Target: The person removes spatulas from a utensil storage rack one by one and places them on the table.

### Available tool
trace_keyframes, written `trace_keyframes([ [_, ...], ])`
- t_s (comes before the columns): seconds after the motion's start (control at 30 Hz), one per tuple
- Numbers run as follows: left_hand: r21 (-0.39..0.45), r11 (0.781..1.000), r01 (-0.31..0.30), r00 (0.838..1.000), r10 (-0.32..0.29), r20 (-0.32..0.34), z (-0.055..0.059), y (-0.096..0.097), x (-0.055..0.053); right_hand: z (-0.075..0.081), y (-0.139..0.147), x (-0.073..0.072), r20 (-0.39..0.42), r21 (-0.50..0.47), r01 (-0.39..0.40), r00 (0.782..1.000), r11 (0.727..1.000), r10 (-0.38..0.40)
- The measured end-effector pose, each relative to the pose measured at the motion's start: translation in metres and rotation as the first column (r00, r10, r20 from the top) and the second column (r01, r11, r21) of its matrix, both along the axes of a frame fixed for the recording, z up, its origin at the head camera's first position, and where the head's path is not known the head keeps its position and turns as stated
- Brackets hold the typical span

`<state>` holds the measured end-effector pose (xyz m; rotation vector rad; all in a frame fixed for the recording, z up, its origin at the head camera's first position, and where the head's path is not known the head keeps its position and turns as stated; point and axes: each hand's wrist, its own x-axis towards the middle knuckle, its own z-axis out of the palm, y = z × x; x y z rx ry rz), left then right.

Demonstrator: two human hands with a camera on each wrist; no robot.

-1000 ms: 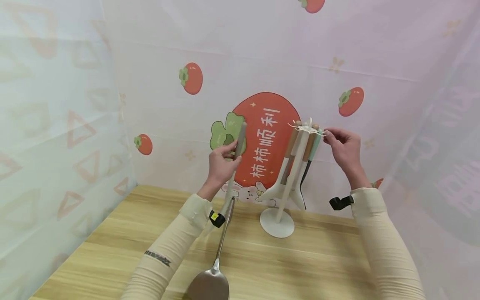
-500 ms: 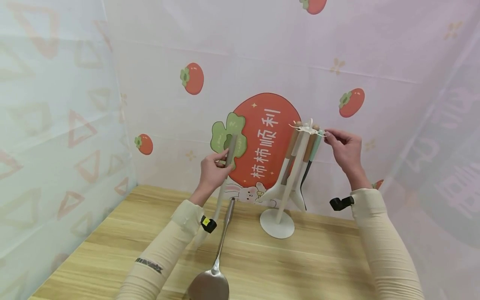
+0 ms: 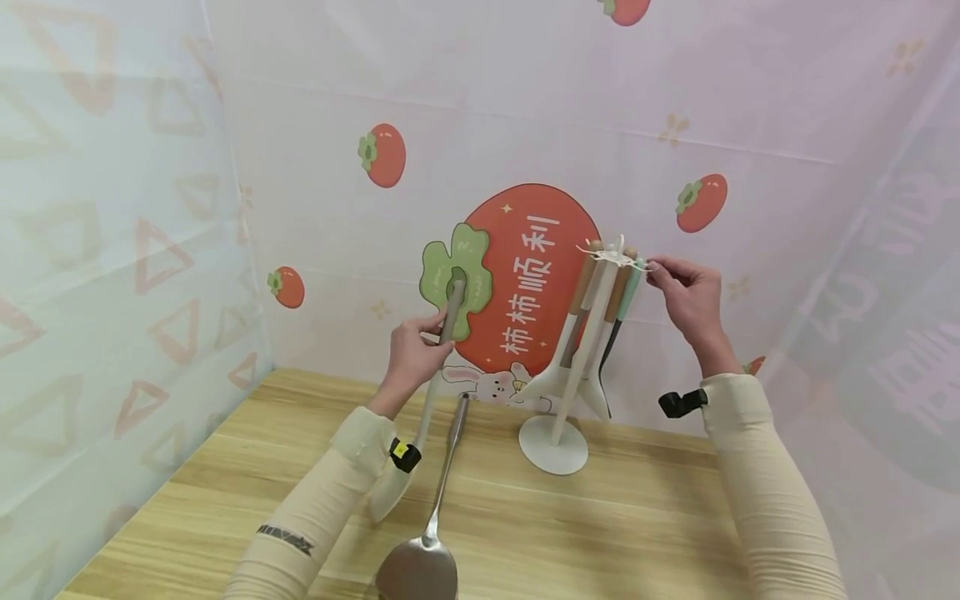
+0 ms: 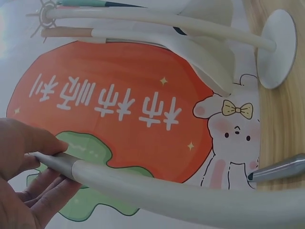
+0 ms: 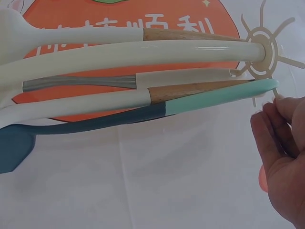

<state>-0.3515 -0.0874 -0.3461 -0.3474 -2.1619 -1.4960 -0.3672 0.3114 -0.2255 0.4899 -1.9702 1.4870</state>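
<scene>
My left hand (image 3: 415, 354) pinches the grey handle of a white cooking utensil (image 3: 426, 421), left of the rack. Its pale head hangs low beside my wrist, partly hidden, so its exact kind cannot be told. In the left wrist view, thumb and fingers grip the grey handle (image 4: 62, 164). A white utensil rack (image 3: 577, 375) stands upright, with several utensils hanging from its hooked top. With thumb and fingertips my right hand (image 3: 690, 302) pinches one hook of the rack's top ring (image 5: 262, 52). Just beside those fingers hangs a utensil with a mint-green handle (image 5: 214, 97).
A steel wok spatula (image 3: 417, 571) lies on the wooden table (image 3: 510, 517), left of the rack's round base (image 3: 553, 458). Behind the rack rises a patterned cloth wall (image 3: 315, 200). More cloth closes off both sides.
My left hand has moved left and down with the grey-handled utensil, away from the rack, and more of its pale head shows. The right hand stays at the hook.
</scene>
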Motion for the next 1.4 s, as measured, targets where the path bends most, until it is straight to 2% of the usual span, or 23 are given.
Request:
trace_keyframes([
  [0.27,-0.045,0.999,-0.022,1.0,0.022,0.006,-0.007,-0.008,0.002,-0.001,0.0,0.0,-0.006,0.022,0.017,1.0,1.0,-0.016],
  [0.57,-0.123,0.991,-0.049,0.996,0.058,0.071,-0.021,-0.018,0.006,-0.007,0.004,-0.003,-0.018,0.038,0.039,0.999,0.999,-0.038],
  [0.8,-0.151,0.986,-0.064,0.991,0.081,0.103,-0.029,-0.025,0.008,-0.006,0.004,-0.001,-0.029,0.049,0.059,0.998,0.997,-0.058],
  [1.0,-0.179,0.981,-0.07,0.987,0.094,0.129,-0.036,-0.032,0.009,-0.005,0.003,-0.001,-0.026,0.029,0.036,0.999,0.999,-0.036],
  [1.07,-0.183,0.98,-0.072,0.985,0.098,0.14,-0.037,-0.034,0.011,0.0,-0.001,0.005,-0.027,0.023,0.018,0.999,1.0,-0.017],
  [1.17,-0.19,0.979,-0.075,0.982,0.106,0.157,-0.04,-0.037,0.012,0.001,-0.001,0.006,-0.027,0.024,0.007,1.0,1.0,-0.007],
  [1.4,-0.209,0.975,-0.076,0.972,0.119,0.202,-0.05,-0.044,0.01,-0.002,0.002,-0.002,-0.021,0.04,0.011,1.0,0.999,-0.01],
])
